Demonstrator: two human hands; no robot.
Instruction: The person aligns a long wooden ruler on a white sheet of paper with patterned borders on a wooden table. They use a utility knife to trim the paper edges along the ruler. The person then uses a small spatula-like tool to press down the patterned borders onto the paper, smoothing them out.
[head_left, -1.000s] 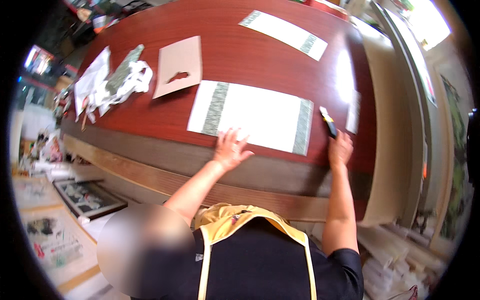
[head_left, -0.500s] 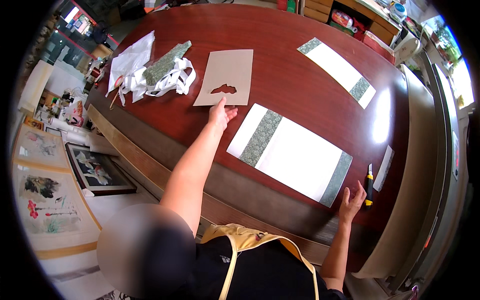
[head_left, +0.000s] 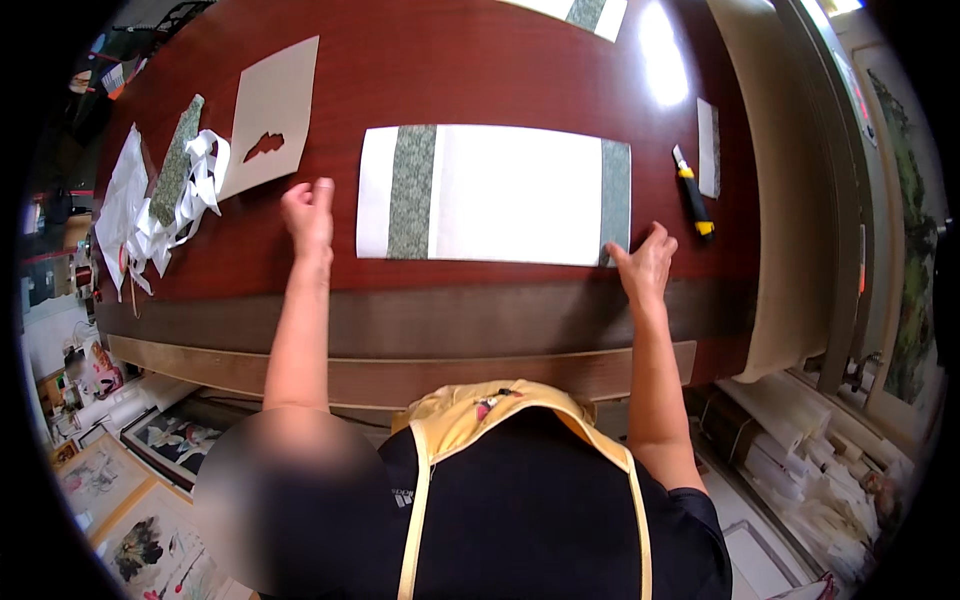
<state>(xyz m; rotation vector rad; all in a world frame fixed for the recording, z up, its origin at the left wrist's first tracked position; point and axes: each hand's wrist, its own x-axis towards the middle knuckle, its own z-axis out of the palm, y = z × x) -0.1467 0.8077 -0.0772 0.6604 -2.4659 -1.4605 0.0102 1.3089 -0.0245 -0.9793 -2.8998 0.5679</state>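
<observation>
A white sheet (head_left: 515, 195) with patterned green bands lies flat on the dark red table in front of me. My right hand (head_left: 648, 265) is open at its near right corner, the thumb on or just over the green end band (head_left: 616, 190). Left of the sheet, my left hand (head_left: 309, 218) hovers empty, fingers loosely curled and thumb apart from them. It is nearest to a grey-beige board (head_left: 270, 100) with a ragged dark red patch near its lower end. To the right lies a black and yellow utility knife (head_left: 692, 190), its blade pointing away from me.
White and green paper offcuts (head_left: 175, 195) are heaped at the table's left. A narrow pale strip (head_left: 708, 150) lies beyond the knife. Another banded sheet (head_left: 585, 12) shows at the far edge of view. A long wooden board (head_left: 480, 382) runs along the table's front.
The view has turned rightward. My left hand has come off the board's near edge toward the sheet's left side. My right hand now meets the sheet's near right corner.
</observation>
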